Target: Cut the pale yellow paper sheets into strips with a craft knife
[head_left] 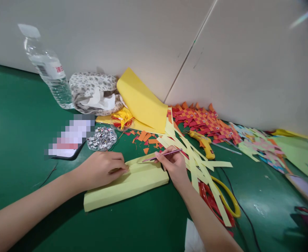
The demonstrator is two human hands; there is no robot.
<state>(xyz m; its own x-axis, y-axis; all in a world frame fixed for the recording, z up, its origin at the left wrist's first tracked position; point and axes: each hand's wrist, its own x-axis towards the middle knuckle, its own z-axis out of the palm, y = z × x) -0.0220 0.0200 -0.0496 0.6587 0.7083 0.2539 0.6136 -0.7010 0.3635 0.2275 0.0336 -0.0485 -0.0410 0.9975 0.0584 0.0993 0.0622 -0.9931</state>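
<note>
A folded pale yellow-green sheet of paper lies on the green table, its near edge bent up into a long flap. My left hand rests on its left part, fingers curled in and the fingertips at the paper. Between the thumb and fingers of my right hand is a slim pink pen-like tool, its thin tip pointing left at the sheet's far edge. Whether that tip touches the paper I cannot tell. Just right of this hand lie pale yellow paper strips, crossing one another in a loose heap.
Behind the sheet are a tub of googly eyes, orange paper scraps and a phone. A water bottle stands back left. To the right lie a yellow glue gun, woven paper fish and yellow-handled scissors.
</note>
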